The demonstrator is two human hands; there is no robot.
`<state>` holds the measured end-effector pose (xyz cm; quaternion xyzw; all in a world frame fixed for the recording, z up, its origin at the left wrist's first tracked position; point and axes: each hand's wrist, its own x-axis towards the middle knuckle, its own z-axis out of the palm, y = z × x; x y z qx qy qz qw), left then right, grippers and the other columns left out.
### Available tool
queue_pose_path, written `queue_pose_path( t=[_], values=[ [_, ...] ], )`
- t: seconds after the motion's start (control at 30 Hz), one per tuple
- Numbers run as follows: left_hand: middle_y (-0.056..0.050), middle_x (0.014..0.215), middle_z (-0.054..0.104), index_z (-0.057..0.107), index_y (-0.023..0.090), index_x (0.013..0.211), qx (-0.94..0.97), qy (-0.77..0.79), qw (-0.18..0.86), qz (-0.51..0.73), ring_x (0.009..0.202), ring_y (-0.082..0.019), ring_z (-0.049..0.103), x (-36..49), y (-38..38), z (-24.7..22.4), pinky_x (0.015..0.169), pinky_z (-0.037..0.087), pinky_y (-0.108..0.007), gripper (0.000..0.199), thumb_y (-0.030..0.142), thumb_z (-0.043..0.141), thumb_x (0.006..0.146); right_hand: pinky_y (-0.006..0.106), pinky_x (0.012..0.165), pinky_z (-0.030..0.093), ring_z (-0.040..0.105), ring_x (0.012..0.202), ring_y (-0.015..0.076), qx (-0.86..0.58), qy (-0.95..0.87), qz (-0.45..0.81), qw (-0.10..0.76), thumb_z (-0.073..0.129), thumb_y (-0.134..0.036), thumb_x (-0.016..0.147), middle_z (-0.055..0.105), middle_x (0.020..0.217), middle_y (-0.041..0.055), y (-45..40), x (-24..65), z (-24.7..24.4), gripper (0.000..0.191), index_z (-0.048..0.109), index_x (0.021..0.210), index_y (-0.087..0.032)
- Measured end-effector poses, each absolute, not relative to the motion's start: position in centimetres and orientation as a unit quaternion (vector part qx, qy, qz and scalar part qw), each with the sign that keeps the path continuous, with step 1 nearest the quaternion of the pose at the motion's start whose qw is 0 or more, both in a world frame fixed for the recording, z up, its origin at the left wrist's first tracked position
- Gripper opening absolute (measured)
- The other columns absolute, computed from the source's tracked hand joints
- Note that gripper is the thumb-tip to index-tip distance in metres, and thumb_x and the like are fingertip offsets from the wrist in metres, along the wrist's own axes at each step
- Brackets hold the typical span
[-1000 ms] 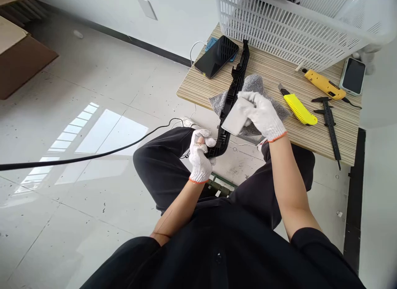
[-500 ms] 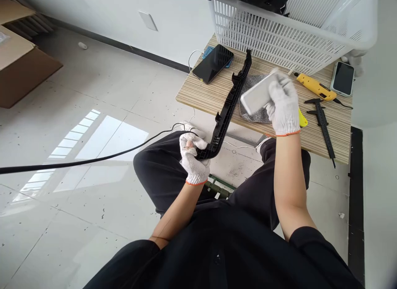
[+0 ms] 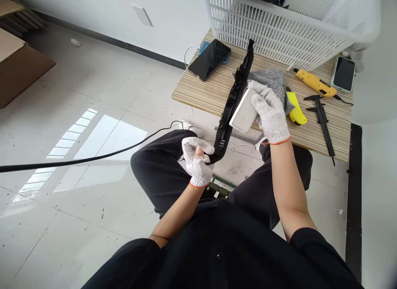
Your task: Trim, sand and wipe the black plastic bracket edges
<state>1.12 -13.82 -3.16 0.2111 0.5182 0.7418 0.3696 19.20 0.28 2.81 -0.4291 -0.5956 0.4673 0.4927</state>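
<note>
Wood-grain counter (image 3: pixel 192 92) is standing against a white wall (image 3: pixel 173 24), over a pale tiled floor (image 3: pixel 77 231) that is reflecting window light at left. Cardboard box (image 3: pixel 21 69) is sitting far left; black cable (image 3: pixel 93 158) is running in from the left edge toward the knees. White slatted basket (image 3: pixel 273 32) is taking up the back of the counter. In front of it, black phone (image 3: pixel 210 59) is lying at left, partly covering a blue item (image 3: pixel 204 47); gray cloth (image 3: pixel 273 80) is bunching mid-counter; yellow cutter (image 3: pixel 296 110), yellow corded tool (image 3: pixel 316 83), dark caliper (image 3: pixel 322 123) and a second phone (image 3: pixel 343 73) are lying to the right. Both gloved hands are working apart. Left hand (image 3: pixel 197 160) is clamping the near end of the black plastic strip (image 3: pixel 234 96), bare thumb tip showing. Strip is slanting up and away, far end reaching over the counter near the basket. Right hand (image 3: pixel 269 113) is gripping a flat white block (image 3: pixel 245 113), tilted, just right of the strip's middle and in front of the cloth; whether block and strip are touching, I'm not able to tell from this angle.
</note>
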Motion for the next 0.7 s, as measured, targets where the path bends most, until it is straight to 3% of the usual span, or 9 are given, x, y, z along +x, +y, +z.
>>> queue_pose_path(
  t=[0.2, 0.37, 0.43, 0.57, 0.7],
  values=[
    [0.006, 0.065, 0.052, 0.055, 0.023, 0.09, 0.197, 0.52, 0.401, 0.728, 0.044, -0.006, 0.037, 1.2, -13.8, -3.7, 0.041, 0.03, -0.017, 0.021, 0.037, 0.07, 0.09, 0.055, 0.132, 0.045, 0.063, 0.146, 0.0327, -0.432, -0.72, 0.395, 0.373, 0.085, -0.061, 0.086, 0.07, 0.152, 0.0065, -0.4, 18.2, 1.8, 0.065, 0.072, 0.14, -0.027],
    [0.002, 0.065, 0.053, 0.056, 0.022, 0.079, 0.213, 0.475, 0.456, 0.721, 0.04, -0.008, 0.038, 0.2, -13.1, -3.6, 0.032, 0.02, -0.02, 0.03, 0.047, 0.069, 0.088, 0.056, 0.136, 0.04, 0.057, 0.154, 0.0322, -0.519, -0.707, 0.242, 0.415, 0.071, -0.056, 0.1, 0.065, 0.158, 0.0081, 0.8, 19.0, 1.2, 0.058, 0.063, 0.15, -0.028],
    [0.002, 0.066, 0.052, 0.056, 0.021, 0.077, 0.207, 0.473, 0.461, 0.721, 0.037, -0.007, 0.036, -0.1, -12.9, -3.3, 0.03, 0.018, -0.02, 0.028, 0.045, 0.069, 0.085, 0.054, 0.133, 0.045, 0.058, 0.153, 0.0312, -0.54, -0.677, 0.23, 0.444, 0.068, -0.055, 0.102, 0.065, 0.158, 0.0097, 0.9, 19.2, 1.4, 0.055, 0.062, 0.15, -0.028],
    [0.002, 0.062, 0.05, 0.057, 0.022, 0.072, 0.199, 0.472, 0.469, 0.719, 0.033, -0.009, 0.034, -0.5, -12.6, -2.6, 0.026, 0.014, -0.023, 0.012, 0.032, 0.062, 0.074, 0.047, 0.108, 0.067, 0.072, 0.133, 0.029, -0.493, -0.636, 0.409, 0.431, 0.084, -0.048, 0.091, 0.074, 0.141, 0.0092, -0.2, 18.5, 2.6, 0.047, 0.073, 0.132, -0.028],
    [0.001, 0.06, 0.052, 0.056, 0.022, 0.07, 0.195, 0.473, 0.469, 0.72, 0.034, -0.009, 0.033, -0.8, -12.3, -2.1, 0.026, 0.015, -0.023, 0.014, 0.034, 0.062, 0.074, 0.048, 0.101, 0.07, 0.068, 0.138, 0.0321, -0.515, -0.603, 0.421, 0.44, 0.083, -0.039, 0.09, 0.072, 0.142, 0.0098, -1.0, 17.9, 3.2, 0.039, 0.074, 0.126, -0.026]
  ],
)
